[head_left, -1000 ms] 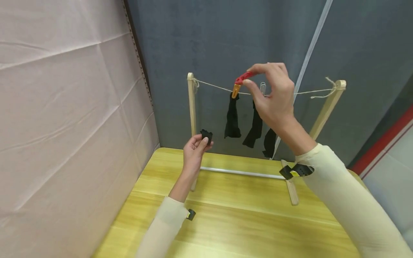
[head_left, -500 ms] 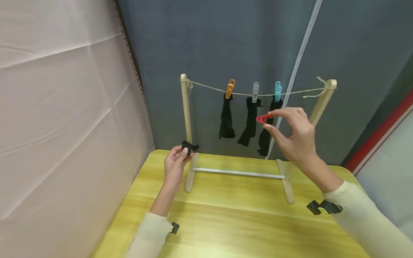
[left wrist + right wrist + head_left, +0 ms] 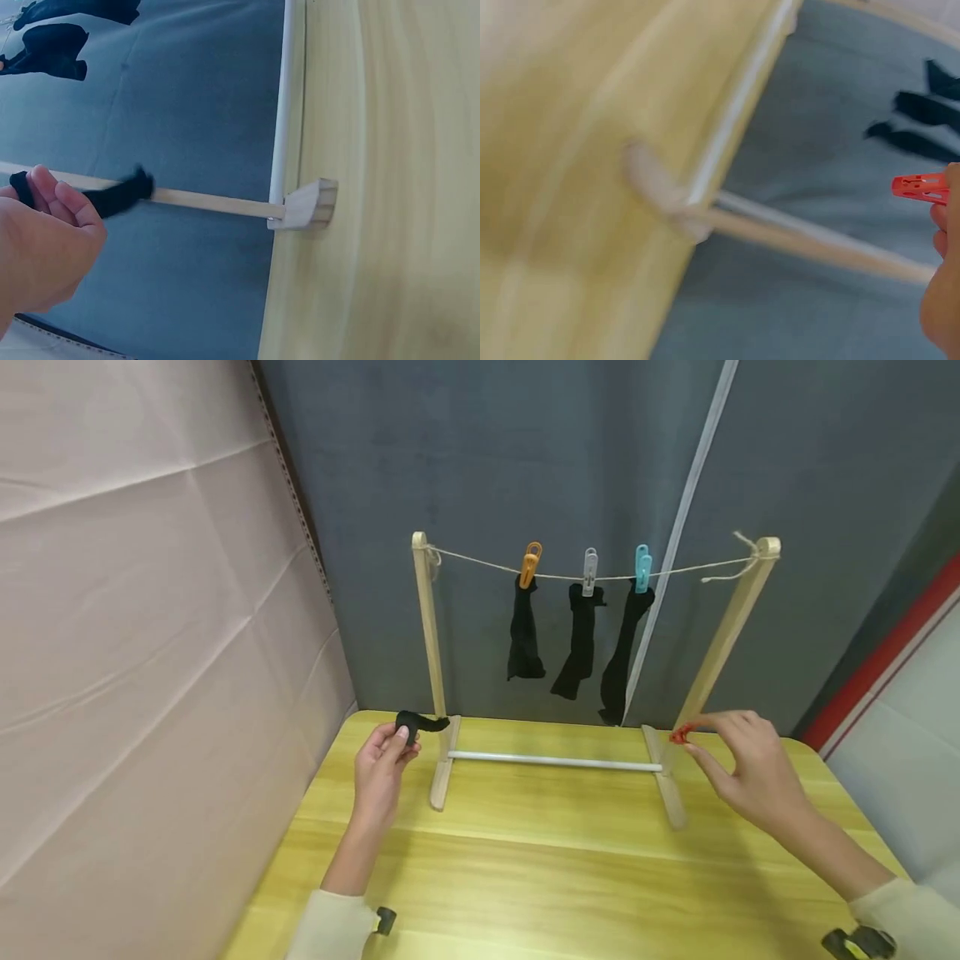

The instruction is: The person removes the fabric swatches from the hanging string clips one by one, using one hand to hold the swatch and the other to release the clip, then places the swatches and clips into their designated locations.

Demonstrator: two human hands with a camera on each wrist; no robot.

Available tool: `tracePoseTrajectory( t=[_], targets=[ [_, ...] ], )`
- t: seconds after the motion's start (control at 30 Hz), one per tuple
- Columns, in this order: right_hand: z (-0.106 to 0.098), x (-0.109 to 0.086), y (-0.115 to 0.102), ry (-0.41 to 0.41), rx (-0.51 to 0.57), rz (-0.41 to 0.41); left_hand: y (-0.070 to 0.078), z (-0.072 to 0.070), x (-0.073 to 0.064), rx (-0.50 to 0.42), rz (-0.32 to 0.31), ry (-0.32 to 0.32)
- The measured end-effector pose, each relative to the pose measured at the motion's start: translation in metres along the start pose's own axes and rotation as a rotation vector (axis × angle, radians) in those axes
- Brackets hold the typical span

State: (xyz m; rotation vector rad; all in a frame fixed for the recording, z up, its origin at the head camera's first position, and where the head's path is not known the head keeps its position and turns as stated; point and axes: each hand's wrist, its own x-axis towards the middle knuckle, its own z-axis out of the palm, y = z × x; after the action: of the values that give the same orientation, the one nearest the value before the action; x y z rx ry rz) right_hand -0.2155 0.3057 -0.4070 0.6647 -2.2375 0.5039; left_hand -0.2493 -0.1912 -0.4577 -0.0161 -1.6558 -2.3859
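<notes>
My left hand (image 3: 378,785) pinches a bunched black sock (image 3: 409,722) between thumb and fingers, beside the left post of a small wooden drying rack. One end of it sticks out to the right; in the left wrist view that sock end (image 3: 124,193) extends past the fingertips. Low by the right post, my right hand (image 3: 753,777) pinches a red clothespin (image 3: 680,734), whose tip shows clearly in the right wrist view. Three black socks hang from the string, under an orange clothespin (image 3: 530,565), a clear clothespin (image 3: 590,572) and a blue clothespin (image 3: 642,568).
The rack has a left post (image 3: 427,627), a right post (image 3: 731,627), a sagging string (image 3: 480,561) and a white bottom bar (image 3: 555,761). It stands at the back of a wooden table (image 3: 562,877). A grey curtain (image 3: 525,443) hangs behind, a pale cloth wall (image 3: 150,652) at left.
My right hand has moved from the string at the orange clothespin down and right, carrying the red clothespin. My left hand has moved down and left with the sock.
</notes>
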Motion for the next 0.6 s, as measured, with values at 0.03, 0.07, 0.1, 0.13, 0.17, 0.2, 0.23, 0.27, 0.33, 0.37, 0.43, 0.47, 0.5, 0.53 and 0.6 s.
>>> tracePoseTrajectory(
  t=[0.03, 0.07, 0.1, 0.13, 0.17, 0.2, 0.23, 0.27, 0.33, 0.37, 0.43, 0.47, 0.5, 0.53, 0.6],
  targets=[
    [-0.001, -0.008, 0.004, -0.021, -0.016, 0.013, 0.0, -0.002, -0.001, 0.003, -0.002, 0.003],
    [-0.002, -0.016, 0.009, -0.036, -0.032, 0.026, 0.0, -0.004, -0.001, 0.005, -0.005, 0.004],
    [-0.003, -0.024, 0.013, -0.048, -0.046, 0.039, 0.0, -0.006, -0.001, 0.005, -0.005, 0.005],
    [-0.004, -0.031, 0.018, -0.057, -0.06, 0.049, -0.001, -0.008, -0.001, 0.005, -0.008, 0.007],
    [-0.005, -0.039, 0.022, -0.065, -0.071, 0.061, -0.002, -0.011, -0.001, 0.007, -0.011, 0.009],
    [-0.005, -0.046, 0.026, -0.074, -0.085, 0.07, -0.003, -0.014, 0.0, 0.009, -0.014, 0.012],
    [-0.006, -0.052, 0.031, -0.09, -0.091, 0.08, -0.004, -0.016, 0.001, 0.014, -0.018, 0.016],
    [-0.005, -0.059, 0.035, -0.111, -0.098, 0.095, -0.006, -0.02, 0.002, 0.018, -0.024, 0.021],
    [-0.004, -0.071, 0.043, -0.167, -0.115, 0.126, -0.01, -0.026, 0.006, 0.034, -0.039, 0.03],
    [-0.003, -0.077, 0.046, -0.198, -0.12, 0.143, -0.011, -0.03, 0.008, 0.043, -0.049, 0.033],
    [-0.001, -0.088, 0.051, -0.254, -0.123, 0.171, -0.015, -0.037, 0.013, 0.066, -0.07, 0.035],
    [0.001, -0.093, 0.053, -0.272, -0.128, 0.18, -0.017, -0.041, 0.015, 0.079, -0.08, 0.032],
    [0.003, -0.098, 0.055, -0.282, -0.13, 0.182, -0.018, -0.045, 0.017, 0.096, -0.089, 0.025],
    [0.004, -0.102, 0.057, -0.289, -0.136, 0.184, -0.02, -0.05, 0.019, 0.107, -0.1, 0.017],
    [0.009, -0.11, 0.06, -0.297, -0.143, 0.184, -0.023, -0.061, 0.021, 0.144, -0.123, -0.001]
  ],
)
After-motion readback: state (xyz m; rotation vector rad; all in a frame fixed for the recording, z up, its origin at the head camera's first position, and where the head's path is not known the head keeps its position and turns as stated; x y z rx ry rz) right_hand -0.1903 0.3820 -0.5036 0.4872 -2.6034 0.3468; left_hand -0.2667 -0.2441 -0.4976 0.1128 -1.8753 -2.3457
